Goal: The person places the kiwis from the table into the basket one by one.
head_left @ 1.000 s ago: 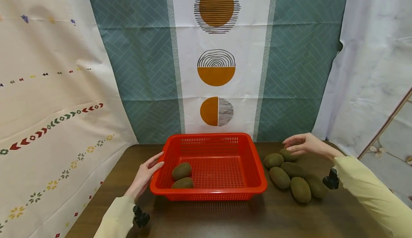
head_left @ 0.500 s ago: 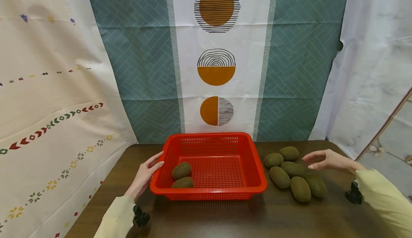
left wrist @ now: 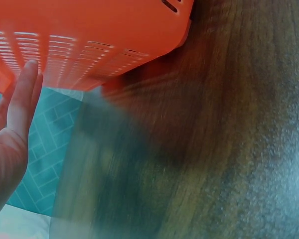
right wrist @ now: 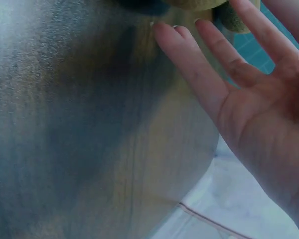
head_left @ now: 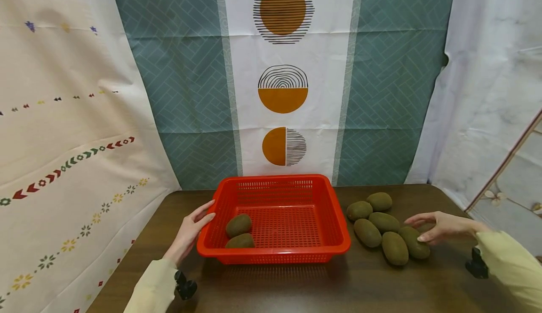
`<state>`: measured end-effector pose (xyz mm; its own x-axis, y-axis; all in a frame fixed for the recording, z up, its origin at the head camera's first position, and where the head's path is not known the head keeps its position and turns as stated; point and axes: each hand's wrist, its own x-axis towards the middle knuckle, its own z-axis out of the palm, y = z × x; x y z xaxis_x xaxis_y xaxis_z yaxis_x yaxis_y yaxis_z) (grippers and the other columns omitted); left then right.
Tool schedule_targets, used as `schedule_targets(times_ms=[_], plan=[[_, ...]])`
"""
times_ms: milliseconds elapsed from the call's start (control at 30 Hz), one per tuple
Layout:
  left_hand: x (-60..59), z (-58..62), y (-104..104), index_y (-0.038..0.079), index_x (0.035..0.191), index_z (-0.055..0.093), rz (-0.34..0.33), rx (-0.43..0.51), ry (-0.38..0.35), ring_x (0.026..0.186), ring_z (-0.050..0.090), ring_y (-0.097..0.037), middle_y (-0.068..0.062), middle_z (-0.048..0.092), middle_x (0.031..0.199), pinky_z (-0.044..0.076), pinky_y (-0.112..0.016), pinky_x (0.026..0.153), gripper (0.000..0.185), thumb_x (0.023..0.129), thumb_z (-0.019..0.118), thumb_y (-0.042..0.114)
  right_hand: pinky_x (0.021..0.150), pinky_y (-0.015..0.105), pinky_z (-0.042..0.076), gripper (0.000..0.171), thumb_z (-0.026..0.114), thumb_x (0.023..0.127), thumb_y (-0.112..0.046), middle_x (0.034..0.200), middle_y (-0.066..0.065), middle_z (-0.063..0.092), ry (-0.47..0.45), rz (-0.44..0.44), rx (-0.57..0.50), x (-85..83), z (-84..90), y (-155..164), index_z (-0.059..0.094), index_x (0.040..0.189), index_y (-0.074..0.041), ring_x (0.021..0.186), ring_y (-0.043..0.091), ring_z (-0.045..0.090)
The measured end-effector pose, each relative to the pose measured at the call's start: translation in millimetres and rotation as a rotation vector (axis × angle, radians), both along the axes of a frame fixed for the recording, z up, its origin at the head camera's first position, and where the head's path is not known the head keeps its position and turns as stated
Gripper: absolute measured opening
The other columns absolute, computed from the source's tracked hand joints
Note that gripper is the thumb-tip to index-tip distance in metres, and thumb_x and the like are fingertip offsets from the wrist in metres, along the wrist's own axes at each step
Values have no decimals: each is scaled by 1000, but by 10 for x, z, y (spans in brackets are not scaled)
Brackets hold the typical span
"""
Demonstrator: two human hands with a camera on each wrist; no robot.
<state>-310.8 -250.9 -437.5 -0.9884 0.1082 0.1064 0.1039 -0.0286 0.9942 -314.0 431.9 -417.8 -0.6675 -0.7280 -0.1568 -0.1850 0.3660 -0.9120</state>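
Right hand (head_left: 440, 226) lower, fingertips blurred.

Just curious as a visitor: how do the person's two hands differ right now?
The left hand rests open against the red basket's side wall; the right hand reaches with spread fingers to the nearest kiwi in the pile on the table. Neither hand holds anything; both wear pale yellow sleeves.

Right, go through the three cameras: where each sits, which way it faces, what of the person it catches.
Head: worn high, faces forward and down at the red basket, kiwis, table; both hands and sleeves show.
Left wrist: low by the table, facing the basket's wall; left hand shows.
Right wrist: low, facing along the table toward the kiwis; right hand shows, open.
Shared: the basket appears in the head and left wrist views.
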Motion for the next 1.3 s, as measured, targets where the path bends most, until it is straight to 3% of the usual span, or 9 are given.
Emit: schedule_targets(times_ms=[267,567,767,1067,1300], plan=[[10,3,-6,14,135,43,4,6,-7,102,55,-32,-18,46,128,48,-43,77,51,87,61,22,69,50,49,51,56,87,-2,126,44,25,-82,-112,52,46,-49,-85,31,129,15,101,37,47],[13,-11,-13,14,135,43,-6,9,-16,102,55,-32,-18,46,128,48,-43,76,52,87,61,22,71,53,48,53,54,89,-4,123,25,38,-178,-144,31,88,-61,-101,27,129,17,103,31,46],[13,-2,-19,13,135,43,-10,21,-15,102,55,-33,-19,45,129,48,-44,76,51,88,60,21,71,53,48,55,56,88,-3,123,27,37,-200,-185,28,66,-65,-120,26,128,18,103,31,47],[-3,8,-2,13,133,45,3,26,-24,101,56,-32,-18,47,126,48,-44,76,50,87,62,21,72,54,47,49,54,88,1,125,24,37,-193,-124,17,54,9,-31,31,129,14,107,29,44],[-9,-10,-12,14,134,45,2,24,-25,101,55,-33,-18,47,127,48,-44,76,51,87,62,23,70,51,48,49,55,86,3,132,34,25,-138,-72,27,-6,190,-64,34,130,12,91,30,53]])
